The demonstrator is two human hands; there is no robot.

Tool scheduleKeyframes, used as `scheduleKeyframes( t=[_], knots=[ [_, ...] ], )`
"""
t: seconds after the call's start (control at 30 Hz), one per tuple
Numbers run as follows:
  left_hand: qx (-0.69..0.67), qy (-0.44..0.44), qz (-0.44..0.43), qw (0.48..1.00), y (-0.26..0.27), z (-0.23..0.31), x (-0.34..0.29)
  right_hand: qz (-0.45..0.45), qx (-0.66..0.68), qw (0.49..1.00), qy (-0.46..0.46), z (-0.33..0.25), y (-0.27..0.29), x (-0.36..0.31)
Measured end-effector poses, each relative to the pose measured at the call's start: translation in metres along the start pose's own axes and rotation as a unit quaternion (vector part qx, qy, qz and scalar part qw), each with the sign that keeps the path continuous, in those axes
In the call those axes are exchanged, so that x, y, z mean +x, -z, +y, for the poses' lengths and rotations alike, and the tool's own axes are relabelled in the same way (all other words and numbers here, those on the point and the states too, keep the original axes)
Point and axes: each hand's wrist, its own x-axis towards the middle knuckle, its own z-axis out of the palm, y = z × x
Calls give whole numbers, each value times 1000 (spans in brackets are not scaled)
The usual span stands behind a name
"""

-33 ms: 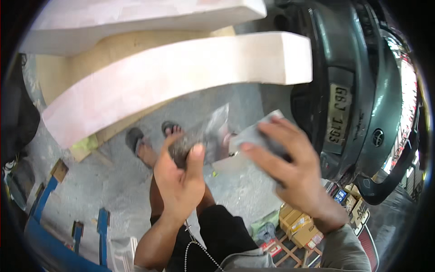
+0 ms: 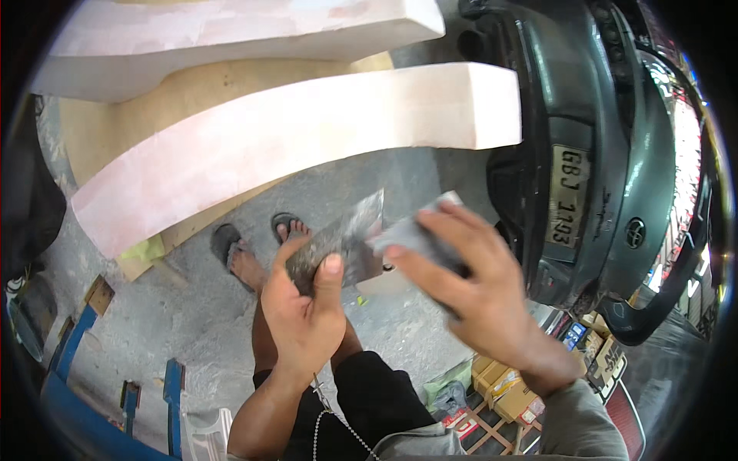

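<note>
My left hand (image 2: 307, 307) pinches a thin, flat metal plate (image 2: 350, 238), mottled grey and shiny toward its upper corner, with the thumb on top. Close on its right, my right hand (image 2: 480, 276) has its fingers and thumb closed on a grey folded sheet (image 2: 415, 234), which looks like sandpaper. The sheet's left end reaches the plate's right edge; blur hides whether they touch. Both hands are held over the floor, below a long curved, pale pink-white block (image 2: 307, 127).
A second pale block (image 2: 254, 34) lies beyond on a wooden board (image 2: 204, 81). On the right stands a dark green car (image 2: 596, 154). Cardboard boxes (image 2: 511, 392) sit at lower right, blue metal stands (image 2: 175, 399) at lower left. My sandalled feet (image 2: 246, 261) are on the concrete floor.
My right hand and the grey folded sheet have shifted a little left, closer to the plate. The plate shows more sharply. The view has also shifted slightly.
</note>
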Motion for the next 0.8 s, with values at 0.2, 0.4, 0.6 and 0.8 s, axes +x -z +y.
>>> scheduleKeyframes(
  t=[0.2,0.4,0.6,0.8],
  knots=[
    [-18,57,13,998,17,45,-9,-37,77,996,21,-27,-24,-13],
    [-174,-72,127,974,52,66,2,-139,177,974,-16,-51,-65,-46],
    [-307,165,75,934,72,24,-9,70,347,932,78,-64,-46,-34],
    [-357,136,23,924,46,56,-18,213,269,930,130,-37,-64,-19]
  ],
)
